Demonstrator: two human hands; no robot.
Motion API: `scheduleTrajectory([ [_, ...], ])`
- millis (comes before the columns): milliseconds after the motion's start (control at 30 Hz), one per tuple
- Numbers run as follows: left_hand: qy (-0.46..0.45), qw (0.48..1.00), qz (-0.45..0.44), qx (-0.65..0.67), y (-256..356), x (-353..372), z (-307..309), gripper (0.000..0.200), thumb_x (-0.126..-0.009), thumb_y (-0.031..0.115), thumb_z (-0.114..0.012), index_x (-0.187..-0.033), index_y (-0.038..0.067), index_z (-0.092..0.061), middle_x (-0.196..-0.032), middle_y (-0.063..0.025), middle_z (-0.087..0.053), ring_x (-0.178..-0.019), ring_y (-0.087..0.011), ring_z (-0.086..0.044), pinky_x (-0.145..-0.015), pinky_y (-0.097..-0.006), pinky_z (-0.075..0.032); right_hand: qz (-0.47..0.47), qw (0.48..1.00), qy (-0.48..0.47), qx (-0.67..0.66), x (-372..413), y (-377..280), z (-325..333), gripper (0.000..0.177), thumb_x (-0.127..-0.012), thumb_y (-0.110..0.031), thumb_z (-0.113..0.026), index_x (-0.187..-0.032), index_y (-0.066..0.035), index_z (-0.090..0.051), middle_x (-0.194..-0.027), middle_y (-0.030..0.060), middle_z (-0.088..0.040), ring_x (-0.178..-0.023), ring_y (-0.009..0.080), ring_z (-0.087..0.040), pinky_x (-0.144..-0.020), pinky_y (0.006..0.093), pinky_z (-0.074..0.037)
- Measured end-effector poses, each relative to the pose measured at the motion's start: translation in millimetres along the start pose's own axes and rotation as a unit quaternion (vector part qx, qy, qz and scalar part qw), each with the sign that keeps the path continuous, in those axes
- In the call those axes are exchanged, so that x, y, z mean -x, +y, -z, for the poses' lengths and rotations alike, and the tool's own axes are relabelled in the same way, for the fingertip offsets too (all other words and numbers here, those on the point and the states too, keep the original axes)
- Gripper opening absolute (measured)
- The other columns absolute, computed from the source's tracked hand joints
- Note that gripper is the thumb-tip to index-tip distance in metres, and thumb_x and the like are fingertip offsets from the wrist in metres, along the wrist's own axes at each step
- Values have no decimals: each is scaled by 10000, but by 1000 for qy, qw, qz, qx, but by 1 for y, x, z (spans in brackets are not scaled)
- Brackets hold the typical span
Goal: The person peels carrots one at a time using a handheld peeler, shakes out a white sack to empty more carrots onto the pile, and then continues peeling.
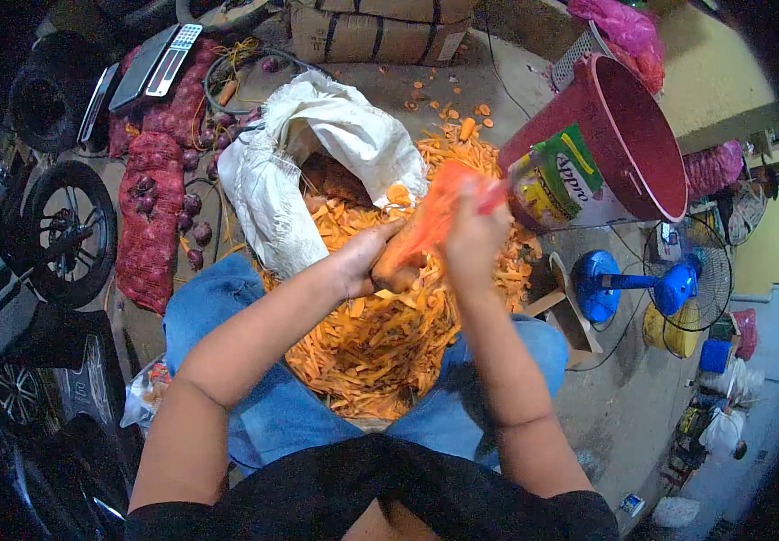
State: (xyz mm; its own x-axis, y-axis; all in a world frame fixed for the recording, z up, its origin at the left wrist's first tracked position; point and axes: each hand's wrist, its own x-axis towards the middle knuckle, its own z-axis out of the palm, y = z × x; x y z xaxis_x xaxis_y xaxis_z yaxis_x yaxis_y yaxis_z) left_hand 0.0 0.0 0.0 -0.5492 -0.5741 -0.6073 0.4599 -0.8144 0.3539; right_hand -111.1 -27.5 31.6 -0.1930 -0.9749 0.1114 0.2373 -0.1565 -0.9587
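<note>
My left hand (364, 259) is closed around the lower end of a large orange carrot (439, 209), which slants up and to the right. The carrot's upper part is bright and bare, while its lower end looks darker. My right hand (480, 236) is closed on a red peeler (492, 197) against the carrot's right side; motion blurs both, and the blade is not visible. Below them a deep heap of carrot peelings (380, 343) lies between my knees. An open white woven sack (272, 203), with carrots inside, lies just beyond my left hand.
A tilted dark red bucket (534, 153) stands close to my right hand. Farther right is a blue fan (599, 284) beside a cardboard piece (574, 311). Net bags of red onions (151, 234) lie left, below a scale (157, 68). Carrot slices are scattered beyond the heap.
</note>
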Motion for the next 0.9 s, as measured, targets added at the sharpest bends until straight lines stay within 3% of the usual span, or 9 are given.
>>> scheduleTrajectory([
  [67,35,998,-49,-29,0,6,-11,329,-842,296,-247,-935,52,-448,-756,-51,-539,-613,-129,-523,-563,-264,-449,105,944,-33,312,20,-6,-10,205,-782,-200,-453,-753,2,-462,-621,113,-523,-538,215,-509,-490,316,-380],
  [233,47,979,-39,-193,-2,23,-5,333,-843,292,-260,-951,49,-461,-759,-50,-538,-615,-131,-522,-572,-251,-444,139,942,142,270,-51,38,37,163,-786,-136,-416,-723,8,-459,-590,113,-503,-510,207,-484,-474,323,-368],
  [300,12,984,-13,-177,-12,22,-8,338,-840,300,-280,-1001,50,-440,-775,-55,-535,-622,-133,-522,-596,-264,-442,136,841,291,435,-78,23,70,183,-787,-149,-421,-714,15,-456,-581,99,-495,-509,191,-470,-480,327,-368],
  [333,5,988,19,-154,-10,25,-12,347,-835,313,-297,-1039,59,-418,-788,-55,-529,-633,-136,-523,-612,-270,-438,138,839,293,437,-79,22,74,183,-787,-149,-421,-714,15,-456,-581,99,-495,-509,191,-470,-480,327,-368],
  [400,5,993,21,-116,-1,28,-17,340,-828,306,-322,-1038,60,-427,-867,-64,-528,-708,-141,-529,-651,-275,-439,60,926,324,185,-79,13,76,199,-789,-161,-421,-719,22,-454,-597,92,-495,-518,181,-470,-493,325,-372],
  [467,41,993,9,-108,3,20,-8,324,-826,302,-318,-1023,72,-435,-940,-73,-528,-782,-147,-536,-683,-296,-447,-25,954,165,250,-52,1,54,193,-787,-156,-426,-735,28,-455,-608,85,-487,-537,178,-470,-509,317,-373],
  [600,57,995,-66,-50,-2,4,0,354,-834,314,-259,-1008,65,-441,-920,-69,-534,-752,-138,-541,-667,-295,-454,130,954,-15,271,17,-9,-9,163,-779,-156,-438,-766,4,-466,-622,92,-489,-574,172,-470,-528,300,-373],
  [700,35,988,-53,-138,-3,12,-3,315,-845,300,-245,-914,79,-459,-732,-38,-524,-582,-116,-515,-498,-240,-434,139,943,-10,302,9,6,-3,151,-776,-149,-436,-776,-1,-468,-631,111,-491,-566,191,-470,-541,306,-376],
  [900,-4,980,-7,-200,-13,28,-16,357,-829,301,-321,-1046,44,-440,-935,-58,-532,-774,-125,-533,-693,-245,-428,130,862,280,402,-87,34,86,170,-779,-152,-439,-752,15,-457,-637,99,-501,-563,193,-467,-546,294,-377],
])
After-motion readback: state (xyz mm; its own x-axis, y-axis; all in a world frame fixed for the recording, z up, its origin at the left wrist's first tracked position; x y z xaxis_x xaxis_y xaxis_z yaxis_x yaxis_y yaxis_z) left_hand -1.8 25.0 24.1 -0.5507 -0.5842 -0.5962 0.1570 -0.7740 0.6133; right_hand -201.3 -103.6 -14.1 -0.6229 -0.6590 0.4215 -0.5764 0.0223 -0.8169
